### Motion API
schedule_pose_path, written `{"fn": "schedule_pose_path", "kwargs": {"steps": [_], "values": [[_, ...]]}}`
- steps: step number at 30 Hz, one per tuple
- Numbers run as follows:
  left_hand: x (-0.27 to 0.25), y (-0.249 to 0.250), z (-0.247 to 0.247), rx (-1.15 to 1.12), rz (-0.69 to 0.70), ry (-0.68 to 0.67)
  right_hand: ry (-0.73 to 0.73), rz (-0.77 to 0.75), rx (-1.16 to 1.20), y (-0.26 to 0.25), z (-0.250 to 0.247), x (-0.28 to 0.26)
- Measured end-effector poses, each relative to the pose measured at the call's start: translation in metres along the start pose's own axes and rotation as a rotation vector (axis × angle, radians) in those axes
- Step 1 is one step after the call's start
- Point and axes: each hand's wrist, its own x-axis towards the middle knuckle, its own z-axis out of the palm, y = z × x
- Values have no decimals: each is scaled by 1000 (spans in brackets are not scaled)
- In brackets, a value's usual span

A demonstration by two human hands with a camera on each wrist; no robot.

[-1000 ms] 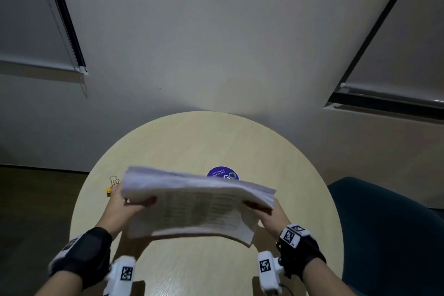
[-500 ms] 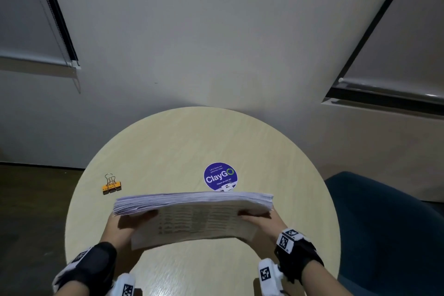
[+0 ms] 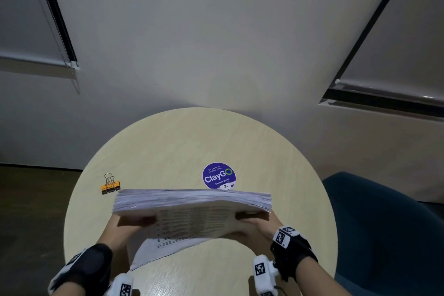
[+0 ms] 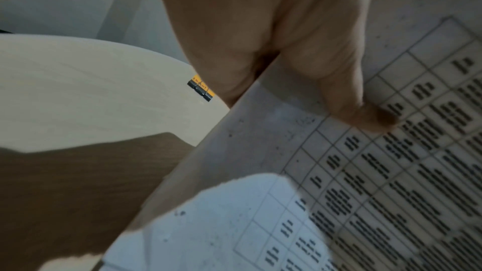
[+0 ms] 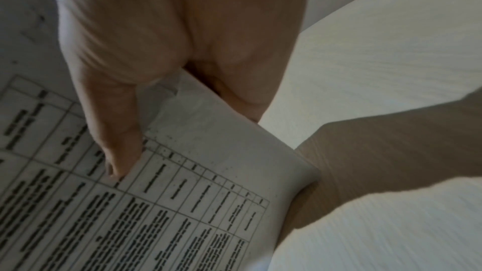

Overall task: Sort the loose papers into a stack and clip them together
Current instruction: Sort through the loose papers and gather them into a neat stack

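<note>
A thick stack of printed papers (image 3: pixel 192 211) stands tilted on its lower edge on the round table (image 3: pixel 182 142), the top edge leaning away from me. My left hand (image 3: pixel 131 220) grips its left side, thumb on the printed face (image 4: pixel 365 118). My right hand (image 3: pixel 254 220) grips the right side, thumb laid on the table-printed sheet (image 5: pixel 114 151). The fingers of both hands are hidden behind the stack. An orange binder clip (image 3: pixel 110 185) lies on the table left of the stack, also in the left wrist view as the clip (image 4: pixel 200 89).
A round blue ClayGo sticker (image 3: pixel 218 175) sits on the table just beyond the stack. A dark blue chair (image 3: pixel 384 235) stands at the right. The wall (image 3: pixel 216 43) and window blinds rise behind the table.
The stack has come down from the air onto the table and tilted upright, its sheet edges squared. Both hands kept their grip. The sticker and the clip are now in plain view.
</note>
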Motion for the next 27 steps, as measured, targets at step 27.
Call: {"fn": "schedule_pose_path", "kwargs": {"steps": [27], "values": [[69, 110, 40, 941, 435, -415, 84, -242, -498, -35, 2, 38]]}}
